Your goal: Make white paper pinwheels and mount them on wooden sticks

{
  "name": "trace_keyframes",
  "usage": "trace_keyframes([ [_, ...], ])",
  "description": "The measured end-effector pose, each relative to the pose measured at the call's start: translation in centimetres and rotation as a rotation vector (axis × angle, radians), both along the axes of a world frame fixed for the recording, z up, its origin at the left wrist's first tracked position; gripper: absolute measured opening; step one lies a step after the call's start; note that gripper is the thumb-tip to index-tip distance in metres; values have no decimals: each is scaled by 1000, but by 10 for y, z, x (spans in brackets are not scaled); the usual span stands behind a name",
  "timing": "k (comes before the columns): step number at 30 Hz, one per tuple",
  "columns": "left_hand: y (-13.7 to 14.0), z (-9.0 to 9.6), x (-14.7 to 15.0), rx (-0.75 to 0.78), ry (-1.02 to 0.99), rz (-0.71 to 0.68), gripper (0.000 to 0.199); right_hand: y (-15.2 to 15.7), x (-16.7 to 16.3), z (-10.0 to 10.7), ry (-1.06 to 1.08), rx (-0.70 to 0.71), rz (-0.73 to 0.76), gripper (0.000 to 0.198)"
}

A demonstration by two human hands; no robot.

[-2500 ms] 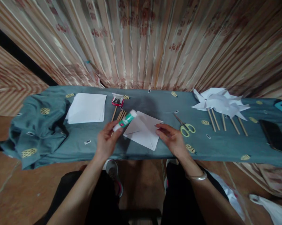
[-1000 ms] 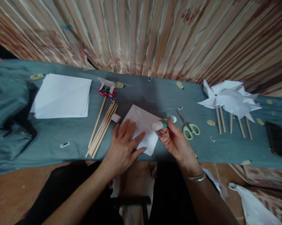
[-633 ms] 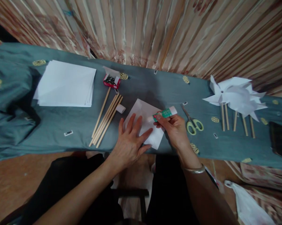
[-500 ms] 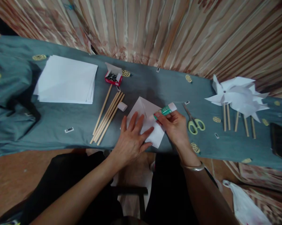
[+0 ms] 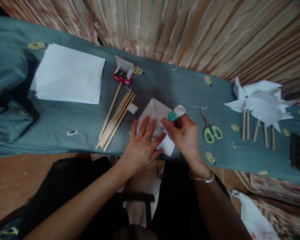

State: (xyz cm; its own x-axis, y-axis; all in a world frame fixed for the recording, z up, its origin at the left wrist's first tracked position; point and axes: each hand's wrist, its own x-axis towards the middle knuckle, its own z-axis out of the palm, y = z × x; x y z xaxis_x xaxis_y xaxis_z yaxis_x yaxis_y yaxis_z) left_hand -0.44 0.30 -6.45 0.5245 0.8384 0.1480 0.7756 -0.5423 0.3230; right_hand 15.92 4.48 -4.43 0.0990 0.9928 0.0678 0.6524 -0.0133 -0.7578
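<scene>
A white paper square [image 5: 148, 111] with a slit running in from its top corner lies flat near the table's front edge. My left hand [image 5: 143, 141] rests on it with fingers spread. In my right hand [image 5: 186, 135] is a green and white glue stick [image 5: 174, 114], tilted, its lower end at the paper close to the middle; the exact contact is hidden by my fingers. The white glue cap [image 5: 132, 108] lies to the left of the paper. Several wooden sticks [image 5: 117, 121] are beyond it. Green-handled scissors [image 5: 211, 130] lie right of my right hand.
A stack of white paper [image 5: 70, 73] lies at the left. Behind the sticks stands an open red box [image 5: 123, 74] of small dark metal pieces. Finished paper pinwheels [image 5: 262, 98] on sticks lie at the right, with a dark phone [image 5: 299, 153] near the right edge. A curtain [image 5: 164, 30] hangs behind.
My right hand has shifted the glue stick slightly left over the paper, toward the slit, and it stands a little steeper. My left hand stays spread on the sheet. The whole view has shifted slightly.
</scene>
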Motion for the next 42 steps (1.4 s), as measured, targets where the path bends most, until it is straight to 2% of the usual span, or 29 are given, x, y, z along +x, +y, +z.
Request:
trace_keyframes([
  [10,0,0,0,-14,-13,0,53,-1,-1,-3,0,13,50,28],
  [16,-1,0,0,-23,-21,0,51,-4,-4,1,-75,51,74,27],
  [29,0,2,1,-32,-34,3,49,-6,-5,7,-50,13,166,26],
  [42,0,1,0,-45,-20,-13,51,-11,-2,9,-92,-2,188,26],
])
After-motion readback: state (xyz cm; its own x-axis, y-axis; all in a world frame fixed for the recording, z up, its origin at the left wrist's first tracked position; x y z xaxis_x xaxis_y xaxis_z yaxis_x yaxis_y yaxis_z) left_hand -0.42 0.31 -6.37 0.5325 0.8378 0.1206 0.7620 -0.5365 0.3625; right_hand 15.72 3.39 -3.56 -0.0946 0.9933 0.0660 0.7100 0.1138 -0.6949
